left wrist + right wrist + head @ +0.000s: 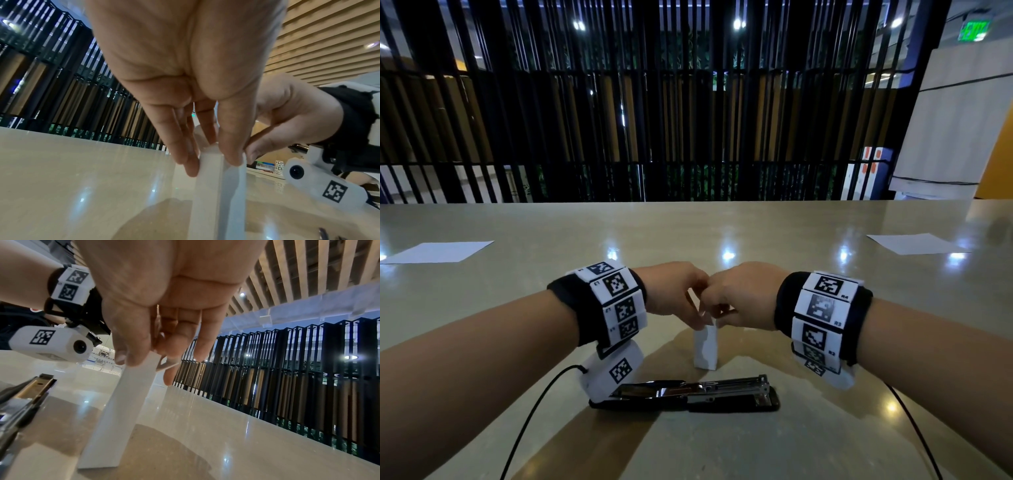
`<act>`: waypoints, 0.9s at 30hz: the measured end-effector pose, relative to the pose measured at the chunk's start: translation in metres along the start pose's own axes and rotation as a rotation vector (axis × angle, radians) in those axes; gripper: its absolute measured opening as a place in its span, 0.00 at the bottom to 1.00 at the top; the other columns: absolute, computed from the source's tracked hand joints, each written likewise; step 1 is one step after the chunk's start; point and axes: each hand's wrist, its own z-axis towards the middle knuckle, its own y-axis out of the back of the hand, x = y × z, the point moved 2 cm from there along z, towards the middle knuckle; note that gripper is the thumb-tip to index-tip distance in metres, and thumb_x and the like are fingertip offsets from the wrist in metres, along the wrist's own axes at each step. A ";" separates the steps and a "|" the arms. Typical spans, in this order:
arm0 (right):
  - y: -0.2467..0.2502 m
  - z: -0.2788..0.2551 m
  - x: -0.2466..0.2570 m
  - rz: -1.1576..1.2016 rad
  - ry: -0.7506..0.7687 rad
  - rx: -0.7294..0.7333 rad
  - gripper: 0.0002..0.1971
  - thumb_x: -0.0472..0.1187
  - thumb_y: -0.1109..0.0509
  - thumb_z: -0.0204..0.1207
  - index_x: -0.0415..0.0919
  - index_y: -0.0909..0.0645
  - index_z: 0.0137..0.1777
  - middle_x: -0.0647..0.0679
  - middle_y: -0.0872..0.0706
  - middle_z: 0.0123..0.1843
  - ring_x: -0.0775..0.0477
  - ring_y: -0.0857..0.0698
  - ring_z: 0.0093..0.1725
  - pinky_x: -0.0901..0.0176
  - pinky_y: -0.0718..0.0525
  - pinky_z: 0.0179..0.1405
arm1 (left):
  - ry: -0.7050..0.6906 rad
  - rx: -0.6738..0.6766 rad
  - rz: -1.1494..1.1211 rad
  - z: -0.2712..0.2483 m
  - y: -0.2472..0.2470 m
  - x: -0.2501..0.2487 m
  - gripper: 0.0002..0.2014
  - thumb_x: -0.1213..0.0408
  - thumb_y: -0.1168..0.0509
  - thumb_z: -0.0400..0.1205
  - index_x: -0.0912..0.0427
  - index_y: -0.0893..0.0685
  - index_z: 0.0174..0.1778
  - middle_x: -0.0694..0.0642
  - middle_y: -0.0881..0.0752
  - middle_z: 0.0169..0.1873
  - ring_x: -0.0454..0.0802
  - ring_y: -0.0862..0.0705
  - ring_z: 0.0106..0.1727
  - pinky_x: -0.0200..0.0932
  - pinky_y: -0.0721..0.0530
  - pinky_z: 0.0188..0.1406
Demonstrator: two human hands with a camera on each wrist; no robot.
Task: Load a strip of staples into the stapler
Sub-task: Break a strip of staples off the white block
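A small white staple box [705, 349] stands upright on the table, just beyond the stapler [688, 394]. The stapler lies swung open flat near the front edge, its metal staple channel facing up; its end shows in the right wrist view [26, 395]. My left hand [697, 320] pinches the top of the box [207, 194] between thumb and fingers [191, 165]. My right hand [719, 311] meets it there, thumb against the box [123, 402] and fingers at a raised top flap [167, 366]. No staple strip shows.
The glossy beige table [791, 308] holds a white sheet of paper at far left [438, 251] and another at far right [917, 243]. Black camera cables [534, 411] trail off both wrists toward me. Dark vertical railings stand beyond the far edge.
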 end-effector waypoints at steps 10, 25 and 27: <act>-0.001 -0.001 0.000 0.048 -0.105 0.065 0.13 0.50 0.35 0.81 0.43 0.14 0.54 0.46 0.14 0.52 0.49 0.19 0.45 0.58 0.22 0.45 | -0.005 -0.095 -0.112 -0.004 -0.006 0.018 0.13 0.62 0.20 0.68 0.53 0.20 0.34 0.39 0.15 0.29 0.33 0.17 0.32 0.32 0.21 0.38; -0.008 0.011 0.007 0.131 -0.218 0.229 0.14 0.41 0.41 0.82 0.42 0.14 0.58 0.41 0.18 0.55 0.39 0.17 0.51 0.44 0.16 0.55 | -0.045 -0.113 -0.169 -0.001 -0.013 0.024 0.10 0.64 0.21 0.69 0.48 0.16 0.32 0.38 0.16 0.24 0.28 0.21 0.24 0.24 0.25 0.31; -0.009 0.012 0.008 0.115 -0.225 0.265 0.15 0.42 0.43 0.83 0.43 0.16 0.61 0.46 0.25 0.54 0.42 0.20 0.51 0.46 0.18 0.57 | -0.042 -0.100 -0.161 -0.001 -0.013 0.023 0.10 0.64 0.22 0.70 0.46 0.16 0.31 0.34 0.16 0.21 0.27 0.21 0.24 0.20 0.26 0.29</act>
